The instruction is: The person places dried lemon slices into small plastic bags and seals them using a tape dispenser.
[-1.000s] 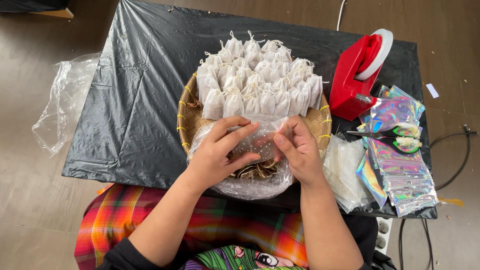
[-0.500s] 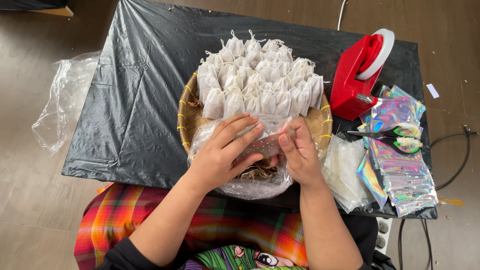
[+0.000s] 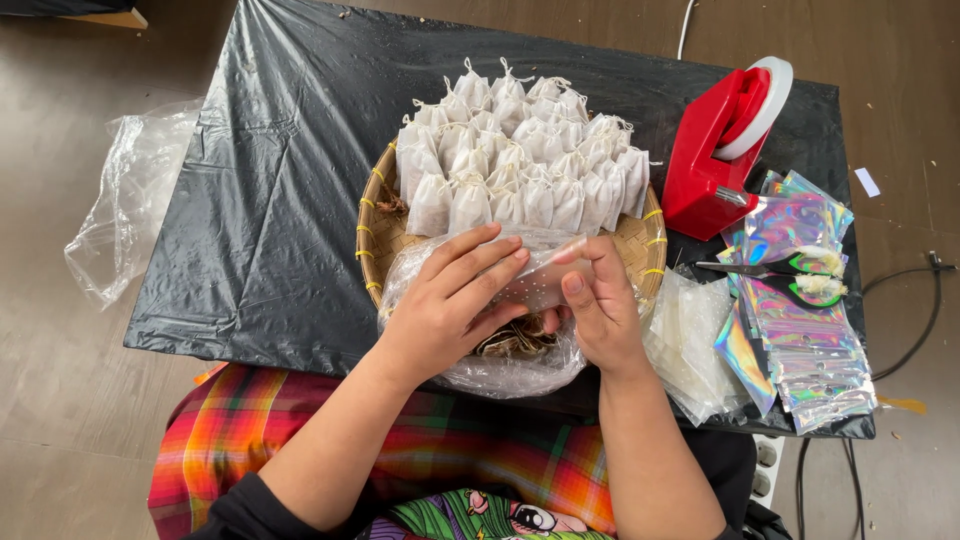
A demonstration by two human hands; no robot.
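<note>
Single head-worn camera, looking almost straight down from above the woven basket (image 3: 640,240), close range, black-covered table (image 3: 270,200) filling the frame, wearer's lap below the basket, floor at both sides

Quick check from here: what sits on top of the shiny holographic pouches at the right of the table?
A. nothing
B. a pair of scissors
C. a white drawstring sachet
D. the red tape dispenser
B: a pair of scissors lies across the top of the holographic pouches, while the red tape dispenser stands beside them on the black sheet.
</note>
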